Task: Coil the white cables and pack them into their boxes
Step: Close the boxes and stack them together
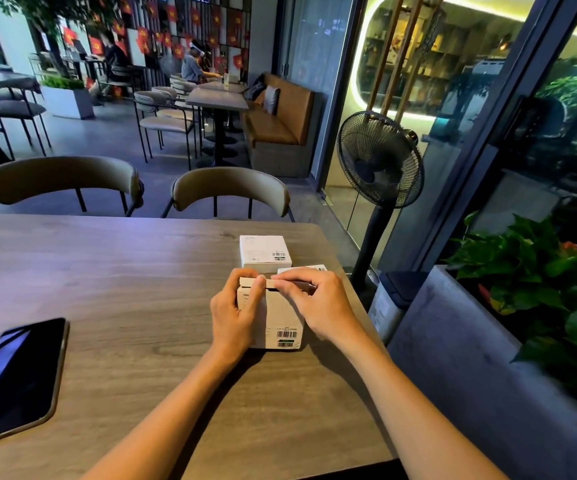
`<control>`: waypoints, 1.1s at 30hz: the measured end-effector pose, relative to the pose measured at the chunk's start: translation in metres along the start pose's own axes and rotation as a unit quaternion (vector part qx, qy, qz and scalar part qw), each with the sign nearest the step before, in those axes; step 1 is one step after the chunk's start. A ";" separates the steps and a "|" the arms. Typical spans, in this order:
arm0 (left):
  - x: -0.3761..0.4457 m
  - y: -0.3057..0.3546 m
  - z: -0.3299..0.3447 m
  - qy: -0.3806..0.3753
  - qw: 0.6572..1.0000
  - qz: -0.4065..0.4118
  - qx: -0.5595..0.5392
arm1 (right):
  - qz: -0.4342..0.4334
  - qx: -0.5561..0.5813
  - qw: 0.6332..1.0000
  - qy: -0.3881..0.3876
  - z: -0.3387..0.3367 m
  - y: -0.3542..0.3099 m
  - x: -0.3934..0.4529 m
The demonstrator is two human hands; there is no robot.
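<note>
Your left hand (233, 315) grips the near box (275, 318) by its side to steady it on the desk (124, 289). Your right hand (315, 304) pinches the top flap (256, 283), probably so you can tuck it shut or open it; I can't tell which. No cable visible: hidden in the box or out of view. A second box (264, 251) lies closed just behind the near box, a third (302, 269) peeks out behind your right hand. The phone (17, 379) lies well left of the near box, out of the way.
</note>
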State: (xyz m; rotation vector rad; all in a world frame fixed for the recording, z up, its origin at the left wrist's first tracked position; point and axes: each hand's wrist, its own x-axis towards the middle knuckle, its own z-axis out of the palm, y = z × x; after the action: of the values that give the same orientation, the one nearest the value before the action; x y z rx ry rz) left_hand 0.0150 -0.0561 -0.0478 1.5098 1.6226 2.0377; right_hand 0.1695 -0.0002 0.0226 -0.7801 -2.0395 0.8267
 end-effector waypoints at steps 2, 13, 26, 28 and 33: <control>-0.001 -0.002 0.001 0.011 1.000 0.021 0.008 | -0.007 -0.004 1.000 -0.002 -0.001 -0.001 0.000; 0.004 -0.010 0.002 -0.002 0.999 0.054 -0.002 | -0.062 -0.039 0.996 -0.042 -0.006 0.001 -0.005; 0.003 0.000 0.002 0.029 0.994 0.081 0.067 | 0.048 0.031 0.998 0.015 -0.010 0.016 -0.024; 0.004 0.001 0.001 0.026 0.994 0.083 0.073 | 0.169 -0.007 0.983 0.072 -0.016 0.033 -0.013; 0.001 0.003 0.000 0.030 0.999 0.013 0.031 | 0.340 -0.277 0.898 -0.024 -0.019 0.082 -0.012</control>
State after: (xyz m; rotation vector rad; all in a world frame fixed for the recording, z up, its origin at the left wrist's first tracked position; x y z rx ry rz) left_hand 0.0158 -0.0574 -0.0447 1.5120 1.7130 2.0848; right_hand 0.2105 0.0453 -0.0361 -1.8802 -2.0741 0.6087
